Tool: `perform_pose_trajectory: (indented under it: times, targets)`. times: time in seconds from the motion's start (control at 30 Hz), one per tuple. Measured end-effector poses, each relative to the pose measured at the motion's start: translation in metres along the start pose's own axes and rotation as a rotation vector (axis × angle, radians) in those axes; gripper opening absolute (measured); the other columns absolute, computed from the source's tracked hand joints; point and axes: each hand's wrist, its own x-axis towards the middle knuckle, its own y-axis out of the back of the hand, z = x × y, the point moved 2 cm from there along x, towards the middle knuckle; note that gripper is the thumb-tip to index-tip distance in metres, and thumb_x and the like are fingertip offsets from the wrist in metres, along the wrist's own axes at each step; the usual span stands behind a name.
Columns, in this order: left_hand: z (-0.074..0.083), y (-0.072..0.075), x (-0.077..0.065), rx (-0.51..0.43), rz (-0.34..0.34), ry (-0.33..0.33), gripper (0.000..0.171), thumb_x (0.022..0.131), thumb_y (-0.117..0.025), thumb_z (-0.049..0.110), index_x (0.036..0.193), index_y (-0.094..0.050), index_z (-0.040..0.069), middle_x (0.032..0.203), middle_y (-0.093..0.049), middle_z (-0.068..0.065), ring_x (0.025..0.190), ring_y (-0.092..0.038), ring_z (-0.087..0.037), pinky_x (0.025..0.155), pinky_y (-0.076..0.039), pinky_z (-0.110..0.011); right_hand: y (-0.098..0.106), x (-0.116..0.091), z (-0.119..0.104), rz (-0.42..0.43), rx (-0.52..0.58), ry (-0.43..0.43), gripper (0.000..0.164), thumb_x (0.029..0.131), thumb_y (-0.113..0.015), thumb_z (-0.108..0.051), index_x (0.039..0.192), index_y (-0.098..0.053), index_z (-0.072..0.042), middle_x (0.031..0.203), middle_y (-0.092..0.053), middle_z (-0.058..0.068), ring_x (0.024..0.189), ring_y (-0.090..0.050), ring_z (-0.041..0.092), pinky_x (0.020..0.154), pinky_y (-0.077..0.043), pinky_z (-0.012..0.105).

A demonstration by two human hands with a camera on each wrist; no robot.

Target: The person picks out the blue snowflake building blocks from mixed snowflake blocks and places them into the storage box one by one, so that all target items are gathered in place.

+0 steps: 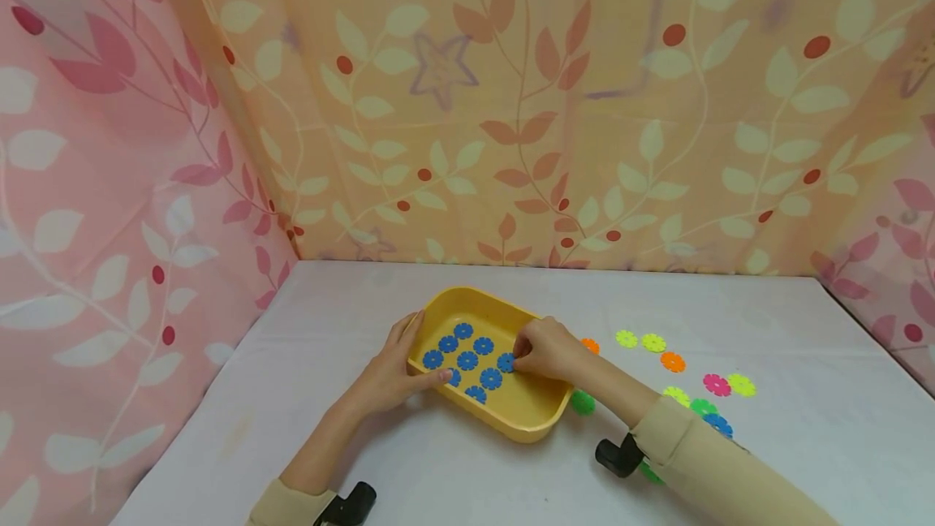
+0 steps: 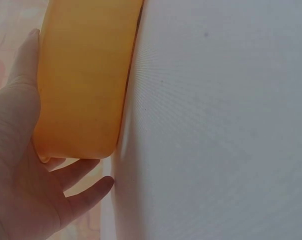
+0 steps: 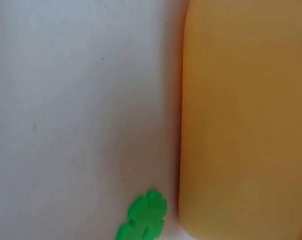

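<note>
A yellow plastic tray (image 1: 540,412) stands on the table, set at a slant. Notched blue discs (image 1: 467,360), shaped like flowers, lie in it in rows. My left hand (image 1: 387,373) holds the tray's left end, the thumb over the near rim and the fingers along the outer wall. In the left wrist view, the fingers of that hand (image 2: 26,165) spread about the tray's corner. My right hand (image 1: 551,351) reaches over the right rim and pinches a blue disc (image 1: 506,362) at the right of the rows. The right wrist view shows only the tray's outer wall (image 3: 246,120), with the hand out of sight.
Right of the tray, loose discs are scattered on the white cloth: yellow (image 1: 653,342), orange (image 1: 673,361), pink (image 1: 717,385), green (image 1: 583,403) and blue (image 1: 719,425). My right forearm passes over some of them. A patterned curtain (image 1: 526,104) hangs behind the table.
</note>
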Motion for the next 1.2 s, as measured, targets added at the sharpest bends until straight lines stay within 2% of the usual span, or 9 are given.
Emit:
perform_pose_trajectory:
  times: [0.2,0.53,0.7,0.87,1.03,1.2]
  targets:
    - [0.0,0.001,-0.001,-0.003,0.002,-0.003,0.109,0.078,-0.074,0.059,0.158,-0.013,0.017,0.161,-0.014,-0.004,0.138,-0.033,-0.036,0.107,-0.031,-0.057,-0.002,0.003,0.001,-0.01,-0.031,0.012,0.01,0.078,-0.082,-0.011,0.081,-0.073,-0.007,0.071,-0.063,-0.005,0.066,-0.056,0.01,0.063,-0.051,0.022]
    - [0.0,0.001,-0.001,-0.004,-0.002,-0.002,0.111,0.077,-0.074,0.059,0.158,-0.012,0.017,0.161,-0.014,-0.004,0.139,-0.032,-0.035,0.108,-0.031,-0.055,0.0,0.0,0.0,0.015,-0.004,0.048,0.01,0.08,-0.08,-0.009,0.085,-0.073,-0.006,0.074,-0.064,-0.004,0.069,-0.056,0.01,0.066,-0.051,0.023]
    - [0.001,0.001,-0.001,-0.016,-0.002,0.0,0.11,0.077,-0.075,0.059,0.158,-0.013,0.016,0.16,-0.015,-0.003,0.139,-0.032,-0.035,0.108,-0.031,-0.055,0.008,-0.007,0.001,0.067,0.058,0.094,0.012,0.083,-0.077,-0.011,0.091,-0.073,-0.004,0.076,-0.064,-0.005,0.072,-0.057,0.01,0.066,-0.05,0.022]
    - [0.0,0.0,-0.002,-0.014,-0.012,0.011,0.112,0.076,-0.075,0.06,0.158,-0.012,0.018,0.161,-0.014,-0.001,0.14,-0.032,-0.034,0.109,-0.03,-0.054,0.017,-0.021,0.005,0.141,0.138,0.099,0.014,0.087,-0.075,-0.017,0.097,-0.074,-0.007,0.081,-0.066,-0.007,0.075,-0.059,0.01,0.067,-0.052,0.022]
    - [0.0,0.001,-0.001,-0.021,-0.01,0.013,0.112,0.076,-0.076,0.059,0.158,-0.012,0.018,0.161,-0.013,0.0,0.141,-0.03,-0.033,0.109,-0.029,-0.055,0.028,-0.04,0.014,0.238,0.232,0.057,0.016,0.089,-0.073,-0.022,0.1,-0.074,-0.01,0.087,-0.069,-0.008,0.08,-0.062,0.011,0.071,-0.053,0.023]
    - [0.0,0.001,-0.001,-0.013,-0.012,0.007,0.112,0.076,-0.075,0.06,0.158,-0.012,0.018,0.161,-0.014,-0.001,0.14,-0.031,-0.034,0.109,-0.03,-0.055,0.041,-0.063,0.03,0.311,0.309,-0.024,0.022,0.09,-0.072,-0.029,0.105,-0.074,-0.013,0.095,-0.071,-0.005,0.085,-0.064,0.014,0.072,-0.054,0.023]
